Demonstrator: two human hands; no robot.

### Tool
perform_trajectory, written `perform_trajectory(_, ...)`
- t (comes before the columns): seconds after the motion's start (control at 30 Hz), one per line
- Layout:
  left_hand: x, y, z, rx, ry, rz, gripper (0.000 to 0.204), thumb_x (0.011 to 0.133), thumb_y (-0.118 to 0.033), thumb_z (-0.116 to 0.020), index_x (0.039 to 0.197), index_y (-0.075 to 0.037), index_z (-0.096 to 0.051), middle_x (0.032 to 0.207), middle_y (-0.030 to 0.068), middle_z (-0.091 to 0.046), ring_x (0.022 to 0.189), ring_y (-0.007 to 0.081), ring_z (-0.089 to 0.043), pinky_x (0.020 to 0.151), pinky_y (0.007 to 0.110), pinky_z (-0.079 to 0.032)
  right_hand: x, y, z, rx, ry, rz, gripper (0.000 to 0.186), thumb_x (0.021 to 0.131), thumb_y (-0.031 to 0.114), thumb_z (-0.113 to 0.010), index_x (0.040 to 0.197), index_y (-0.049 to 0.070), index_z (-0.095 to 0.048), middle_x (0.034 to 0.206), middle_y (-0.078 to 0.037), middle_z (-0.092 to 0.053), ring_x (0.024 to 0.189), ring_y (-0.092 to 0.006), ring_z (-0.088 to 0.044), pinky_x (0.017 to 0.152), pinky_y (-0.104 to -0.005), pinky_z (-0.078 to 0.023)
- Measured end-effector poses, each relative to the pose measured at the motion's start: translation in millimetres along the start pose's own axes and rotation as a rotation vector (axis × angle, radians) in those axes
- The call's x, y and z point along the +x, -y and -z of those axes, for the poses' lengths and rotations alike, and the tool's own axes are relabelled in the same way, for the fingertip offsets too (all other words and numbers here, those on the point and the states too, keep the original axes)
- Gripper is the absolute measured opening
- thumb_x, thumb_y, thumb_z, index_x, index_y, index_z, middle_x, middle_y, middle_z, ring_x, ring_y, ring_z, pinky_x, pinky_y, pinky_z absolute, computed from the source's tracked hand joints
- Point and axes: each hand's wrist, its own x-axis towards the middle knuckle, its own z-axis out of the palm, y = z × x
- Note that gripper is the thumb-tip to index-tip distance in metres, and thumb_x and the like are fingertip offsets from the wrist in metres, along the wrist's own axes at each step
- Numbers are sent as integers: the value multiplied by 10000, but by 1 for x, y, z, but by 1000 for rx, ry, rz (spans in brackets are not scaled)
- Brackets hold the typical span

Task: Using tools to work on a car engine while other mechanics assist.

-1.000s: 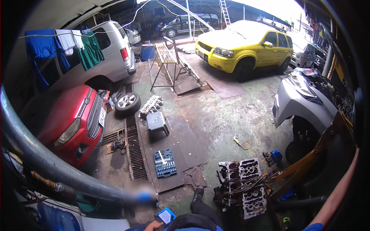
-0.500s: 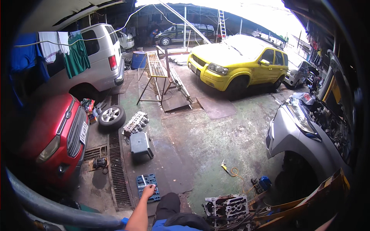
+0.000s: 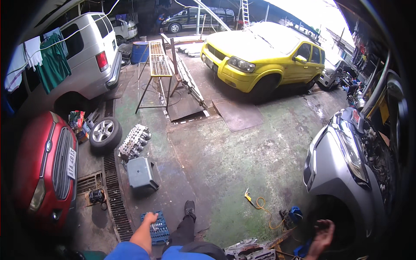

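The left hand is hanging over the socket set, grip impossible to tell; the set is lying beside the leg; the right hand is hovering near the engine, fingers apart.

A car repair workshop: around the grey stool lie a loose wheel, an engine part and a tool set; cars, one yellow, stand beyond.

A dark-lettered white plate and an oval badge mark the red car.

Tool set partly behind left forearm
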Motion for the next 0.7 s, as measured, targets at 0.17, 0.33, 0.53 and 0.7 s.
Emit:
perform_trajectory(0.17,59,-236,101,-955,503,-147,721,1024,-696,-414,1147,-44,-697,990,84,-711,838,198,-686,774,412,-567,-13,-319,-297,339,49,-1258,330,1006,372,-622,850,82,-607,758,-93,-614,758,-285,-611,710,-399,-503)
perform_trajectory(0.33,55,-326,161,-882,568,-237,640,1013,-664,-506,656,-132,-487,542,-32,-367,449,120,-396,448,301,-347,24,-308,-459,222,542,-1443,474,1007,347,-630,650,209,-352,577,52,-339,481,-103,-338,467,-274,-269)
perform_trajectory(0.53,131,-404,226,-947,671,-170,622,1055,-574,-466,584,-186,-345,507,-58,-254,383,100,-222,396,304,-149,193,-302,-508,21,530,-1208,500,982,274,-608,615,245,-269,517,83,-251,385,-65,-206,370,-265,-131)
perform_trajectory(0.7,71,-605,429,-869,516,-801,662,1072,-513,-495,523,-177,-340,489,-78,-280,405,62,-221,417,294,-146,377,-110,-584,277,644,-633,473,984,240,-626,605,197,-347,529,78,-304,424,-49,-250,401,-267,-176)
